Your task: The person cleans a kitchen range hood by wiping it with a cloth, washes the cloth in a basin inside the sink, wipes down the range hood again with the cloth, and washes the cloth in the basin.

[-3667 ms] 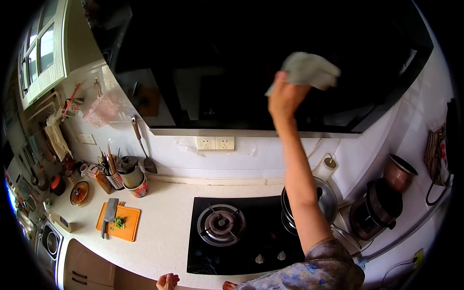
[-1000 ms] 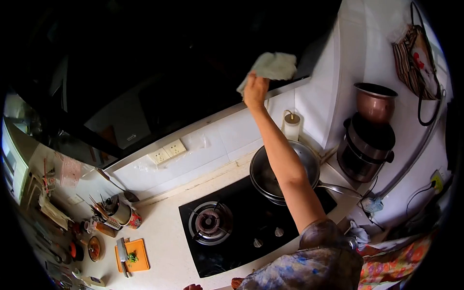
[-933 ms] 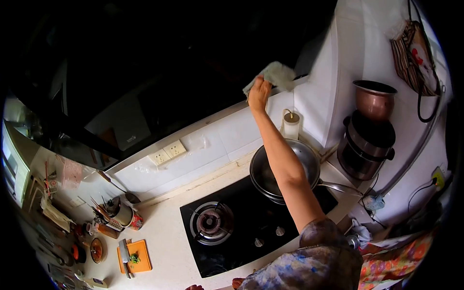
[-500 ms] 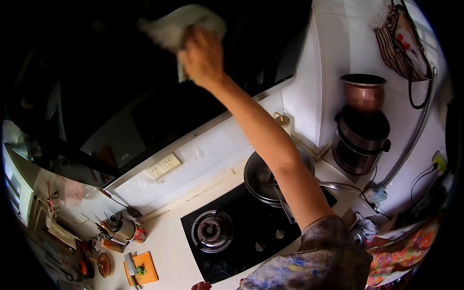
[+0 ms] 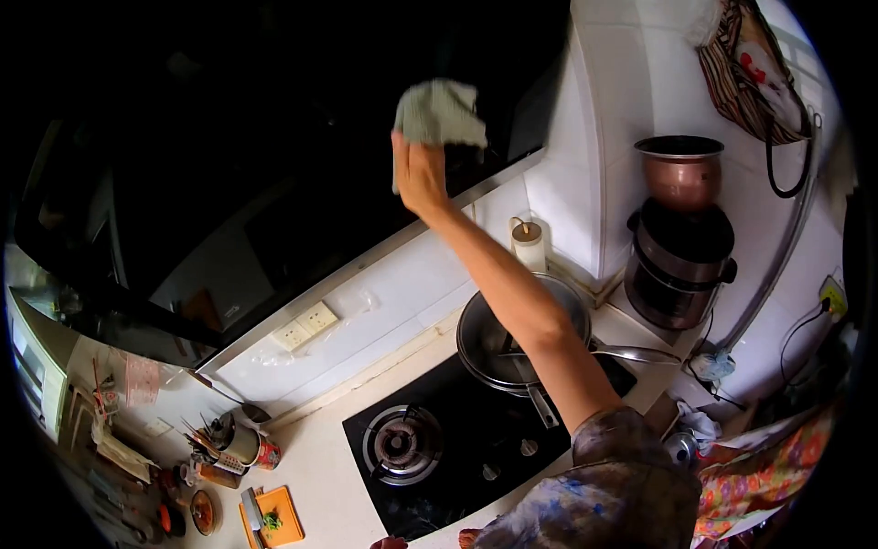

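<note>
My right hand (image 5: 422, 174) is raised and pressed against a pale grey-green cloth (image 5: 441, 112), its fingers together on it. The cloth lies on the glossy black panel (image 5: 302, 119) above the stove, near the panel's lower right edge. Below my outstretched arm are the black gas stove (image 5: 457, 435) and a lidded pan (image 5: 485, 339) on its right burner. Only a small part of my left hand (image 5: 390, 543) shows at the bottom edge, by the stove's front; its fingers are mostly cut off.
An orange cutting board (image 5: 288, 520) with a cleaver (image 5: 251, 518) and chopped greens lies at lower left. Behind it stand utensil holders (image 5: 242, 444). At right, a copper-coloured pot (image 5: 681, 178) sits above a dark cooker (image 5: 677, 274). A striped bag (image 5: 741, 73) hangs on the wall.
My right hand has swept the cloth across the black panel, left and up, then back right and down. The view has turned and shifted right. The cloth has stayed in my hand.
</note>
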Demonstrator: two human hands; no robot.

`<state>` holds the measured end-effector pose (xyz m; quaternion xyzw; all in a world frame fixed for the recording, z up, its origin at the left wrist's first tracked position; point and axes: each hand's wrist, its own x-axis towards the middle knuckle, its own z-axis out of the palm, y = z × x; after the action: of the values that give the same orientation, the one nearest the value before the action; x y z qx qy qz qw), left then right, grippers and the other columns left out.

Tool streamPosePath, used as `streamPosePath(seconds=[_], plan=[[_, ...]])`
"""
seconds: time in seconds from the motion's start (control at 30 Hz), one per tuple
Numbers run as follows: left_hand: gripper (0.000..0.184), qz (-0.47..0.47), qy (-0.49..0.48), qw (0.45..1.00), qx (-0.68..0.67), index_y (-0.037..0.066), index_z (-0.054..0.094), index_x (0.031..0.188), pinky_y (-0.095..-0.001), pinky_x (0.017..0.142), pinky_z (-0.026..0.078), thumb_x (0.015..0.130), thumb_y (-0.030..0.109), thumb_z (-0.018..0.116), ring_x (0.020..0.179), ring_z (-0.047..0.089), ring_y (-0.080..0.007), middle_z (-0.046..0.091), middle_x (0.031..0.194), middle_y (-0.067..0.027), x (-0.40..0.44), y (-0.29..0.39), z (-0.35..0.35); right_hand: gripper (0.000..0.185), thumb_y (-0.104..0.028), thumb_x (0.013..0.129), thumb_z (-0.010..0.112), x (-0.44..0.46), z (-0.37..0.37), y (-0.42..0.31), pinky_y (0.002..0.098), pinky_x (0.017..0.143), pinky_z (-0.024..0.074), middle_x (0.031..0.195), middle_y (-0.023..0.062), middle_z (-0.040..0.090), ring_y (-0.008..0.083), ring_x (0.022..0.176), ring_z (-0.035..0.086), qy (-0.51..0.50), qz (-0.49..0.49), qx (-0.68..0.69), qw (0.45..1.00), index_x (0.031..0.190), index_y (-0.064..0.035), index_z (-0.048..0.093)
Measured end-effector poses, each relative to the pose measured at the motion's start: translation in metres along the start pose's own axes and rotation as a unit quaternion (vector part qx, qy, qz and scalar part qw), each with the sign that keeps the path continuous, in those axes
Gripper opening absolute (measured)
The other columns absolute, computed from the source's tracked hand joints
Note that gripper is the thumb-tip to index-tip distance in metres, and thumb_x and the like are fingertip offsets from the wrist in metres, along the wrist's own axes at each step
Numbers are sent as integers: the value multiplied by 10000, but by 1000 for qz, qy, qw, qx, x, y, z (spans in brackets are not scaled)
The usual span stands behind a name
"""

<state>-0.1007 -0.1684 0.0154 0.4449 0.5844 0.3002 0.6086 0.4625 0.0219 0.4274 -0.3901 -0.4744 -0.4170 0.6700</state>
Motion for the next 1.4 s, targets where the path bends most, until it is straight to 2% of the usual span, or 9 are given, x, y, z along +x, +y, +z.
streamPosePath(seconds=[0.27,0.37,0.53,0.8,0.93,1.13,1.2,1.23,1.4], plan=[[257,8,-14,1000,23,-8,603,978,-316,618,498,851,215,611,776,613,-194,632,824,-100,1,-9,-3,342,-87,939,401,-36,-7,16,416,1054,225,1311,268,372,411,1253,313,114,83,-54,988,1241,74,401],[256,10,-12,1000,27,-8,604,978,-320,619,499,850,213,611,774,614,-196,632,823,-99,0,-12,-4,135,82,724,480,-70,-10,35,477,830,358,734,251,559,427,850,522,-143,246,-154,946,609,50,542],[253,11,-12,999,39,-8,606,979,-326,619,501,849,210,612,770,615,-199,632,821,-99,0,-12,-3,111,98,669,519,-25,-35,52,484,829,352,658,190,517,403,771,497,64,-5,-199,978,575,37,515],[249,26,-13,998,54,-7,608,979,-335,620,505,847,204,612,765,617,-205,632,818,-99,0,-20,-6,77,76,660,581,-20,-49,66,537,980,257,1047,250,564,415,1056,465,-120,175,-157,964,727,75,617],[247,48,-18,996,74,-6,610,980,-340,621,506,845,201,613,762,618,-207,632,817,-99,0,-26,-10,77,63,640,592,-47,-59,57,524,919,302,887,216,588,378,931,498,-37,-18,-281,959,712,54,614],[246,290,-46,927,234,-8,611,970,-329,612,506,853,208,603,750,619,-202,632,812,-94,23,-60,-38,67,65,623,595,-11,-70,49,517,936,319,879,233,584,394,988,481,-176,173,-210,946,566,32,586],[253,512,-74,788,334,-13,610,950,-299,593,503,871,226,583,732,619,-186,631,805,-83,29,-60,-36,51,53,625,598,-19,-70,53,515,901,339,822,238,587,391,955,498,-19,-45,-244,969,578,33,593],[277,170,-50,972,157,-17,606,920,-262,576,485,880,255,575,697,593,-144,623,780,-58,15,-51,-31,42,39,623,605,-27,-71,53,511,882,347,784,241,586,393,935,504,-9,-87,-277,957,583,28,600],[311,65,-20,995,78,-20,603,912,-237,544,451,884,288,567,651,555,-114,613,758,-49,-1,-19,-10,81,52,630,559,-21,-70,53,493,876,343,678,214,570,395,839,513,-76,46,-228,970,555,24,574]])
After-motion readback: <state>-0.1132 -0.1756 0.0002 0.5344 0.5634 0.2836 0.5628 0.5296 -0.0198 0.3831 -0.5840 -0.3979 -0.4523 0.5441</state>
